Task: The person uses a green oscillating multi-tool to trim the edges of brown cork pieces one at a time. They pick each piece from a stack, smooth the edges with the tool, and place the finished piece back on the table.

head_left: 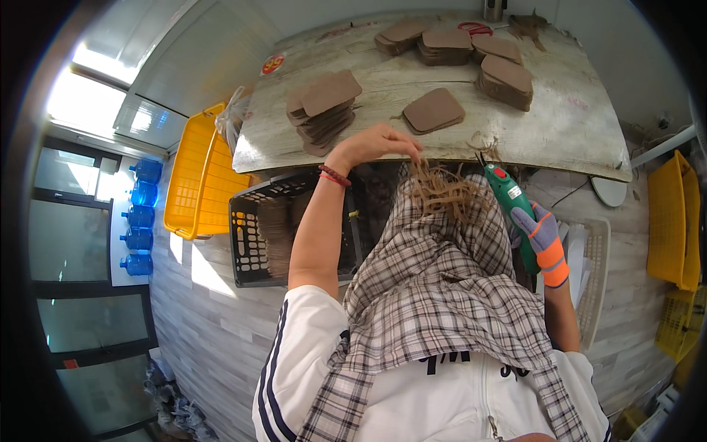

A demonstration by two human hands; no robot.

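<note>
My bare left hand [378,142] reaches over the table's near edge, its fingers drawn together at the top of some thin brown trimming strips [442,193]. The strips hang down and lie tangled over my plaid apron [442,302]. My right hand [543,234], in a grey and orange glove, grips green electric scissors [507,193] with a red button. Their dark blades point up toward the table edge. Just beyond my left hand lies a small pile of brown rounded pieces [434,110]. A taller, uneven stack of similar pieces [328,103] sits to the left.
More brown stacks [445,46] stand at the back of the worn table [368,70], near red-handled scissors [475,28]. A black crate [247,243] of brown pieces and a yellow basket [202,177] are at left. A white basket [598,272] and yellow crates [674,221] are at right.
</note>
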